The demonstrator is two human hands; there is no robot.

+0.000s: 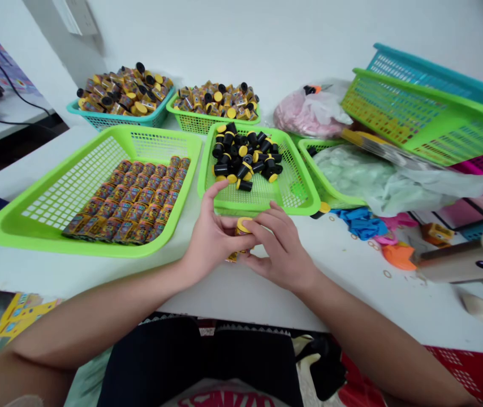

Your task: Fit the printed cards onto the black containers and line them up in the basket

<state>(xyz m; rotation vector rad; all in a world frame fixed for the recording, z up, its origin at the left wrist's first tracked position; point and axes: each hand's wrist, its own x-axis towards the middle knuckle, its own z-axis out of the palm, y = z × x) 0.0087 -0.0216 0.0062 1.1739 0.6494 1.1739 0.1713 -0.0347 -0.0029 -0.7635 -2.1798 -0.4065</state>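
"What've you got?"

"Small yellow-capped tube (241, 233), held betw. my hands, just in front of the lime tray (262, 208), over the white table (207, 299)."

"Grip?"

"L hand (211, 240) curled round it, fingers nearly closed; R hand (277, 249) has fingertips pressed on it near the cap. Both have hold."

"Handling?"

"Light, stiff plastic, I'd say; smooth, so a bit slippery. Prob. best held by the body, not the cap, tho my fingers hide most of it."

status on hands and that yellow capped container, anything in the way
Left hand and right hand both on yellow-capped container. Green mesh tray of black caps just beyond the hands. Nothing blocking.
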